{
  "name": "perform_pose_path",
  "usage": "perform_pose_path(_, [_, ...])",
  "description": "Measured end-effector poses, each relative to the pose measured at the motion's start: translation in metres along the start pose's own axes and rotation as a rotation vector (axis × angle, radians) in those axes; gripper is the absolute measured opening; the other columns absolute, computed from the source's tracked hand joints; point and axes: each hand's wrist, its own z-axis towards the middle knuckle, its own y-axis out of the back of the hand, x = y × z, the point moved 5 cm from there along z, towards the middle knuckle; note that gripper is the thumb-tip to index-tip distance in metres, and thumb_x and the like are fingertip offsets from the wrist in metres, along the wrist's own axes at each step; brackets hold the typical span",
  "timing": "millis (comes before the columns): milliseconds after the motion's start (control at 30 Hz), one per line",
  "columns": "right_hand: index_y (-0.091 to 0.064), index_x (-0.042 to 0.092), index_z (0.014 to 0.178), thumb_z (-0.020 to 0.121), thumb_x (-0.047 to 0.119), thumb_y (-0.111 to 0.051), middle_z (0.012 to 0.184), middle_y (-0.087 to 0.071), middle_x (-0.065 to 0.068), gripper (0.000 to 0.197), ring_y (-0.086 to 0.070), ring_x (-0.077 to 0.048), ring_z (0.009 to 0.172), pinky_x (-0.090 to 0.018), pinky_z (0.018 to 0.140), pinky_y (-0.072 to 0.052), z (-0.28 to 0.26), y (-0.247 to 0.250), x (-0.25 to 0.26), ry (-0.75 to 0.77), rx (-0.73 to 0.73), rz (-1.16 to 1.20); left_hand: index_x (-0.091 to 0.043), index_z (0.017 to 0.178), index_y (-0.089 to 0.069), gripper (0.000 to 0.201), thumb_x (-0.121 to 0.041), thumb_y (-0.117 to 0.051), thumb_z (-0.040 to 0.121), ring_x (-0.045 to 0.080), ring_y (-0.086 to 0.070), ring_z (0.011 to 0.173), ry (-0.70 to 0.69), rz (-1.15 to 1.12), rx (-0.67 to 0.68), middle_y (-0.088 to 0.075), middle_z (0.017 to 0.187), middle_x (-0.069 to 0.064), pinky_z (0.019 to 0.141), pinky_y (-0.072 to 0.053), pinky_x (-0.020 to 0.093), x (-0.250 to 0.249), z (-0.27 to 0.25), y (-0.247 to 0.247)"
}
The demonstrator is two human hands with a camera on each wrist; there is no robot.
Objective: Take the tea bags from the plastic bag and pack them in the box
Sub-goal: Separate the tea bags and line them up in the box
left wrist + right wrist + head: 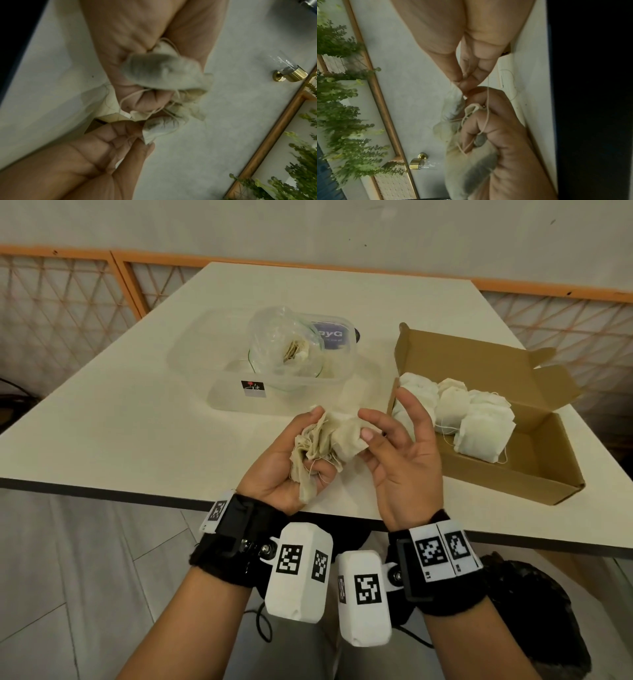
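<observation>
While the left hand [291, 453] clenches a crumpled bunch of tea bags [318, 445] with strings looped over its curled fingers, the right hand [400, 446] pinches one bag [349, 436] at the bunch's edge between thumb and forefinger, other fingers splayed loose. Likely reason: left acts as a holder so right can peel off single bags, since the strings look tangled. Both hands hover over the table's near edge, in front of the box.

Bags are soft, limp, off-white paper pouches, wrinkled, with thin pale thread; dark tea shows through in the wrist views.

Right of the hands sits the box [534, 470], brown cardboard, shallow, lid flaps [534, 364] folded back so it stays open for loading. A row of packed bags [459, 412] stands on edge at its far-left end; the near-right part is bare cardboard.

Beyond the hands, the plastic bag [284, 344], clear and crinkly, mouth open upward, sits in a clear tub [239, 395] and seems to hold a few more bags. All rest on a smooth white table [137, 422].
</observation>
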Motion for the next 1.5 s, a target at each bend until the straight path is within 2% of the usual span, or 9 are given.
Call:
perform_pose_path(167, [-0.061, 0.023, 0.09, 0.08, -0.011, -0.06, 0.085, -0.068, 0.003, 0.035, -0.063, -0.011, 0.081, -0.026, 0.071, -0.052, -0.001, 0.008, 0.004, 0.144, -0.099, -0.07, -0.009, 0.102, -0.053, 0.051, -0.012, -0.086, 0.062, 0.013, -0.059, 0.064, 0.085, -0.077, 0.073, -0.044, 0.094, 0.001, 0.037, -0.041, 0.016, 0.004, -0.002, -0.004])
perform_pose_path(267, [-0.069, 0.023, 0.072, 0.079, -0.009, -0.062, 0.087, -0.069, 0.004, 0.033, -0.064, -0.008, 0.082, -0.027, 0.075, -0.052, -0.002, 0.01, 0.001, 0.167, -0.122, -0.104, -0.004, 0.092, -0.06, 0.039, -0.01, -0.085, 0.062, 0.014, -0.061, 0.063, 0.102, -0.101, 0.086, -0.05, 0.087, 0.004, 0.037, -0.04, 0.016, 0.004, -0.003, -0.006])
perform_pose_path(500, [-0.076, 0.019, 0.086, 0.077, 0.004, -0.066, 0.102, -0.068, 0.0, 0.02, -0.061, -0.019, 0.105, -0.036, 0.089, -0.05, -0.002, 0.011, -0.002, 0.207, -0.083, -0.21, -0.008, 0.086, -0.056, 0.04, -0.008, -0.086, 0.06, 0.014, -0.062, 0.062, 0.066, -0.119, 0.063, -0.054, 0.078, 0.005, 0.037, -0.043, 0.019, 0.003, -0.002, -0.005])
perform_pose_path(667, [-0.068, 0.022, 0.098, 0.077, 0.007, -0.068, 0.116, -0.06, -0.01, 0.027, -0.057, -0.016, 0.112, -0.02, 0.086, -0.047, -0.009, -0.005, 0.001, 0.185, 0.045, -0.281, -0.004, 0.08, -0.066, 0.02, -0.018, -0.077, 0.072, 0.01, -0.063, 0.062, -0.067, -0.106, -0.009, -0.062, 0.074, 0.005, 0.041, -0.043, 0.013, -0.002, -0.001, -0.004])
perform_pose_path(833, [-0.056, 0.024, 0.09, 0.061, 0.032, -0.077, 0.093, -0.053, -0.001, 0.037, -0.048, -0.007, 0.083, -0.02, 0.075, -0.04, -0.019, -0.022, 0.002, 0.185, 0.21, -0.518, -0.002, 0.089, -0.067, 0.032, -0.029, -0.074, 0.075, 0.015, -0.067, 0.072, -0.172, -0.158, -0.039, -0.063, 0.082, 0.008, 0.069, -0.056, 0.023, -0.003, 0.002, -0.003])
perform_pose_path(967, [-0.059, 0.018, 0.082, 0.064, 0.02, -0.081, 0.086, -0.052, 0.001, 0.028, -0.048, -0.001, 0.075, -0.01, 0.071, -0.037, -0.023, -0.033, -0.008, 0.246, 0.318, -0.779, -0.01, 0.078, -0.066, 0.035, -0.044, -0.059, 0.078, 0.013, -0.065, 0.069, -0.172, -0.114, -0.094, -0.061, 0.073, 0.003, 0.071, -0.055, 0.024, 0.001, 0.006, 0.001])
perform_pose_path(1133, [-0.065, 0.024, 0.072, 0.07, 0.01, -0.075, 0.071, -0.062, 0.008, 0.017, -0.054, -0.005, 0.066, -0.017, 0.062, -0.045, -0.011, -0.018, -0.005, 0.045, 0.182, -0.386, -0.006, 0.089, -0.065, 0.027, -0.03, -0.057, 0.079, 0.015, -0.067, 0.068, -0.312, -0.202, -0.128, -0.067, 0.077, 0.008, 0.058, -0.058, 0.026, -0.007, 0.007, 0.001])
perform_pose_path(1300, [-0.069, 0.027, 0.069, 0.057, 0.035, -0.077, 0.074, -0.066, 0.009, 0.017, -0.058, -0.004, 0.067, -0.017, 0.054, -0.044, -0.002, -0.007, -0.003, -0.111, 0.019, 0.004, -0.001, 0.083, -0.07, 0.031, -0.012, -0.085, 0.059, 0.012, -0.062, 0.058, -0.27, -0.215, -0.016, -0.067, 0.076, 0.009, 0.042, -0.046, 0.015, -0.008, 0.004, 0.001])
perform_pose_path(1500, [-0.069, 0.024, 0.066, 0.056, 0.019, -0.072, 0.064, -0.062, 0.008, 0.012, -0.05, -0.004, 0.048, -0.015, 0.041, -0.038, 0.0, 0.0, 0.0, -0.171, -0.111, 0.264, -0.005, 0.091, -0.065, 0.044, -0.007, -0.088, 0.054, 0.015, -0.063, 0.065, -0.252, -0.216, 0.046, -0.063, 0.08, 0.006, 0.041, -0.043, 0.016, -0.008, 0.002, 0.0])
